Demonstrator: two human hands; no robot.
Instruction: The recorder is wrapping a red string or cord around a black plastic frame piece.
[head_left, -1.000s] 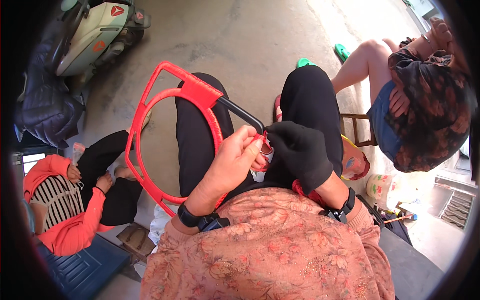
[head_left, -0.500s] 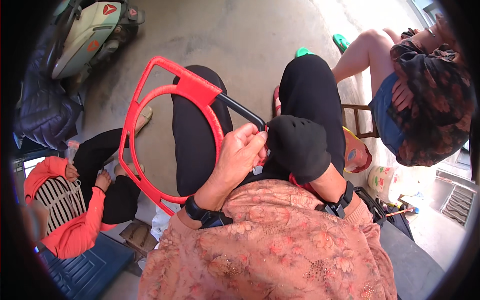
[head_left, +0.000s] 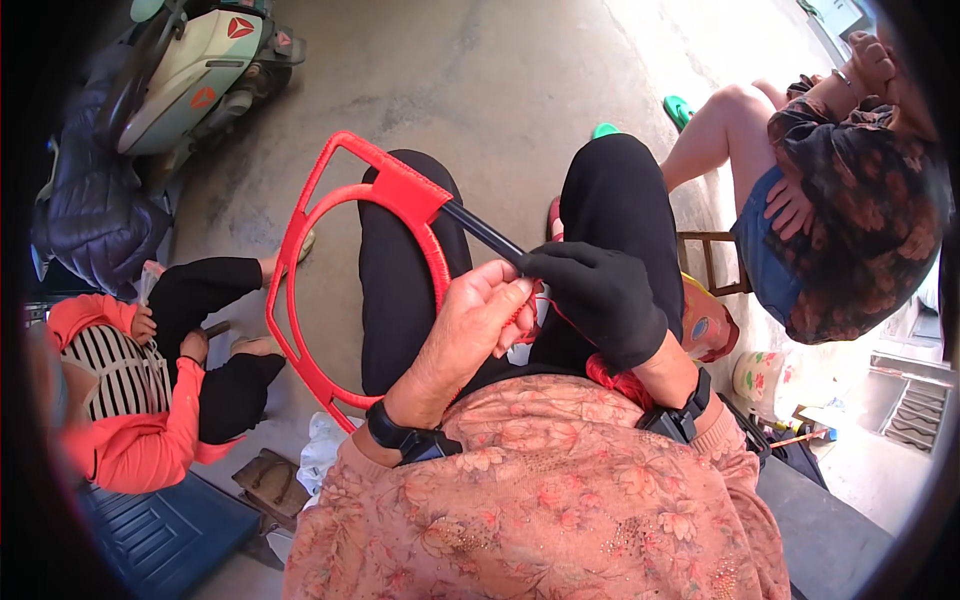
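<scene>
A red-wrapped frame [head_left: 405, 195], a round ring inside an angular outer rim, lies over my left thigh. From its wrapped part runs a bare black bar [head_left: 485, 233]. My right hand [head_left: 600, 300], in a black glove, closes around the bar's end and hides the rest of it. Just beside it, my bare left hand [head_left: 480, 315] is closed, thumb against fingers, with red cord [head_left: 540, 292] at the fingertips. More red cord [head_left: 618, 380] is bunched in my lap by the right wrist. What lies inside either grip is partly hidden.
On the left sits a person in a coral jacket [head_left: 150, 430], near a dark blue panel [head_left: 170, 530] and a scooter [head_left: 190, 80]. At right another person in a dark floral top [head_left: 850, 240] sits close to my knee. A flowered white bucket [head_left: 765, 380] stands beyond my right arm.
My gloved right hand has turned and its fingers now stretch forward over the bar's end, covering the bend seen before. The frame sits slightly lower and further right in view.
</scene>
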